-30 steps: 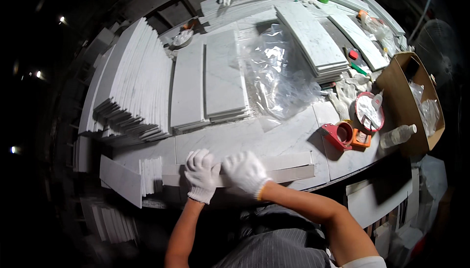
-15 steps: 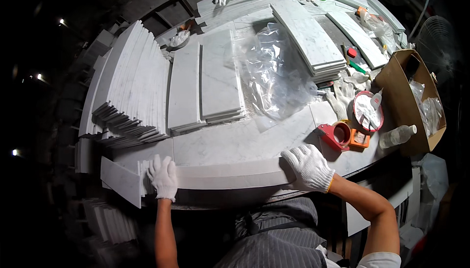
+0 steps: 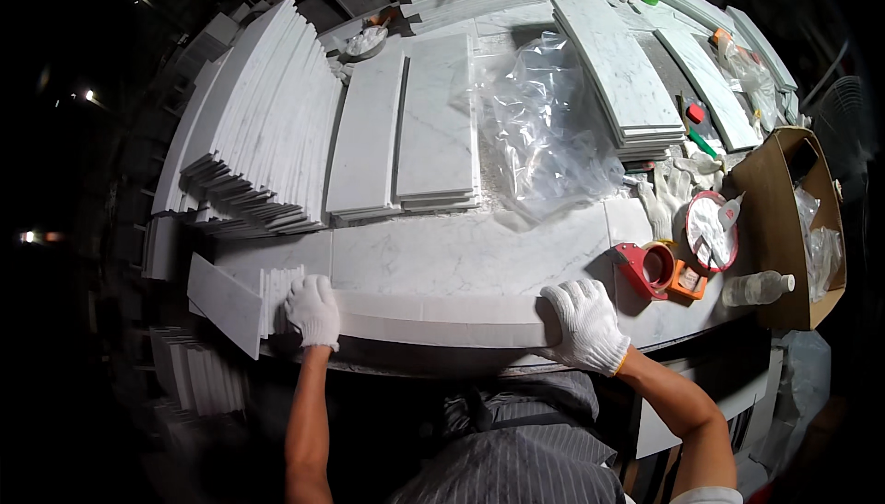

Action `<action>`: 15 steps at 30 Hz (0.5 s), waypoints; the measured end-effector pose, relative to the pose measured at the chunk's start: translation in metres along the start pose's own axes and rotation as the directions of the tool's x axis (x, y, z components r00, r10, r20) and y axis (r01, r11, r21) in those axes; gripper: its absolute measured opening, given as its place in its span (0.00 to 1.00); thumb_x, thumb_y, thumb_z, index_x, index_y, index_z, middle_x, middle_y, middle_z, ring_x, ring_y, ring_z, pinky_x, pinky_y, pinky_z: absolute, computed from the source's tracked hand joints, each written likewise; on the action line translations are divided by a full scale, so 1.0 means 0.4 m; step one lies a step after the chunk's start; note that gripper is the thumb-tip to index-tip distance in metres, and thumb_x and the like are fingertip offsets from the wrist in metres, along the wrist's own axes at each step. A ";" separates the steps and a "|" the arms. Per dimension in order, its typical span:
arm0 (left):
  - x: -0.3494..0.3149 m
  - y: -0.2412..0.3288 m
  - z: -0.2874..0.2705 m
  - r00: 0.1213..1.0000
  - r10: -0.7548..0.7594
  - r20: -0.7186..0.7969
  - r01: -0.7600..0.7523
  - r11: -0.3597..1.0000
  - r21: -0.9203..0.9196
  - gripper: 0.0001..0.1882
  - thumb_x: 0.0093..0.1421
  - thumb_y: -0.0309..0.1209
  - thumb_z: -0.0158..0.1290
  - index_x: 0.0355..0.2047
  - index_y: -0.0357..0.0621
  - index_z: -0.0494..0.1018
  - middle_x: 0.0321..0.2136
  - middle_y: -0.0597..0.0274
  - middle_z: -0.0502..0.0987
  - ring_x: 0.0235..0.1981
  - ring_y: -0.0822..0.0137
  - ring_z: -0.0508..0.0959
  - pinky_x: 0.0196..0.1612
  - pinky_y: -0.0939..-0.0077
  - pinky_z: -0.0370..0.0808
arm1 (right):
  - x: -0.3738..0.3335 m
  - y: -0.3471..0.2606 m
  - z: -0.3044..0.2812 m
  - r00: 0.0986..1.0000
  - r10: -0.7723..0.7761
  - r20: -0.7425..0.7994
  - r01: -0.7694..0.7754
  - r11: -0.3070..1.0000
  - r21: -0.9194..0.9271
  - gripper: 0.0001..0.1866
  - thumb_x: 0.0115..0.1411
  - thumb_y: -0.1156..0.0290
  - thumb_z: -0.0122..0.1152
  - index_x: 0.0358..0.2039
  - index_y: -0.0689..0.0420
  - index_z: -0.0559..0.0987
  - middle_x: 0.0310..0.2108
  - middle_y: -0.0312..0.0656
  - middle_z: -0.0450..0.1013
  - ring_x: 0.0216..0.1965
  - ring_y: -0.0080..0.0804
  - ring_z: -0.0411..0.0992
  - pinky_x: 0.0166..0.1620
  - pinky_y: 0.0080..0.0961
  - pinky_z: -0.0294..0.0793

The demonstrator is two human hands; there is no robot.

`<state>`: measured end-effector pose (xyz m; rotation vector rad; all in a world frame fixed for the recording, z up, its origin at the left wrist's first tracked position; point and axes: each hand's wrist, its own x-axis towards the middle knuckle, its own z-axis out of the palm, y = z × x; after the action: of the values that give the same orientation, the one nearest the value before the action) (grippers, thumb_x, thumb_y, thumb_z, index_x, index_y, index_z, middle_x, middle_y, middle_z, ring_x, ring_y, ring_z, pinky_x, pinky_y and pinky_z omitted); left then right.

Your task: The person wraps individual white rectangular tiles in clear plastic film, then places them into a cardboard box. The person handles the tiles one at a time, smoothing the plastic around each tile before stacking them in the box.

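Note:
At the table's near edge lies a pair of long, pale stone slabs (image 3: pixel 442 319), set together with their narrow edges facing up. My left hand (image 3: pixel 314 311), in a white knitted glove, grips their left end, fingers curled over the top. Around the right end closes my right hand (image 3: pixel 587 327), gloved the same way, thumb toward the near side. Just left of my left hand stand several short white pieces (image 3: pixel 277 299) in a row, with a marble tile (image 3: pixel 224 299) leaning at an angle beside them. The slabs' undersides are hidden.
Behind are a leaning row of marble tiles (image 3: pixel 263 126), flat tile stacks (image 3: pixel 438 122) and crumpled clear plastic (image 3: pixel 544 126). To the right sit a red tape dispenser (image 3: pixel 643 269), a bowl of white powder (image 3: pixel 710 228), a clear bottle (image 3: pixel 758 289) and a cardboard box (image 3: pixel 779 228).
My view has turned a little, so the table's contents appear shifted to the right. Both hands keep their hold on the slab ends, with little other movement.

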<state>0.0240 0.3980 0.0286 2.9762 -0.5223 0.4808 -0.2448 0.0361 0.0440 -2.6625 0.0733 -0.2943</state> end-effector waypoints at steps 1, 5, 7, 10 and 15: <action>-0.003 0.042 -0.011 0.991 0.113 -0.065 -0.109 0.992 0.066 0.15 0.66 0.42 0.44 0.37 0.46 0.76 0.41 0.51 0.76 0.46 0.49 0.74 0.51 0.51 0.67 | -0.004 0.008 0.005 1.000 -0.013 -0.011 0.012 1.000 -0.017 0.41 0.35 0.52 0.77 0.48 0.58 0.71 0.40 0.46 0.71 0.41 0.45 0.71 0.47 0.42 0.67; -0.028 0.232 -0.074 0.855 0.513 -0.068 -0.517 0.837 -0.178 0.11 0.66 0.35 0.45 0.33 0.45 0.75 0.34 0.57 0.75 0.40 0.53 0.72 0.50 0.57 0.65 | -0.012 0.016 -0.001 1.000 -0.018 -0.019 0.018 1.000 0.013 0.39 0.40 0.51 0.75 0.49 0.59 0.72 0.42 0.47 0.72 0.43 0.45 0.71 0.48 0.43 0.69; -0.033 0.221 -0.082 0.872 0.486 0.062 -0.470 0.865 -0.174 0.10 0.65 0.34 0.45 0.31 0.45 0.75 0.31 0.59 0.75 0.37 0.53 0.72 0.48 0.58 0.65 | -0.008 0.016 -0.004 0.998 -0.043 -0.046 0.046 0.996 0.072 0.37 0.43 0.51 0.74 0.50 0.59 0.72 0.43 0.48 0.72 0.45 0.46 0.72 0.49 0.43 0.69; -0.026 0.215 -0.085 0.853 0.521 0.028 -0.510 0.843 -0.168 0.10 0.64 0.32 0.45 0.28 0.44 0.73 0.27 0.59 0.73 0.32 0.53 0.70 0.43 0.59 0.65 | -0.083 0.062 0.000 0.927 0.241 -0.288 -0.137 0.931 0.340 0.38 0.48 0.55 0.73 0.55 0.60 0.70 0.48 0.51 0.72 0.50 0.51 0.70 0.57 0.46 0.66; -0.020 0.220 -0.072 0.851 0.525 -0.013 -0.521 0.841 -0.150 0.12 0.63 0.35 0.47 0.25 0.47 0.74 0.24 0.59 0.74 0.32 0.54 0.73 0.43 0.59 0.66 | -0.243 0.272 0.084 0.840 0.426 -0.335 -0.524 0.798 -0.299 0.33 0.49 0.62 0.73 0.54 0.59 0.73 0.48 0.48 0.74 0.53 0.45 0.71 0.65 0.42 0.60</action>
<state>-0.0218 0.3219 0.0557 2.6690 -1.3290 0.4087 -0.3324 -0.0369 -0.0530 -2.8378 0.9702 -0.4861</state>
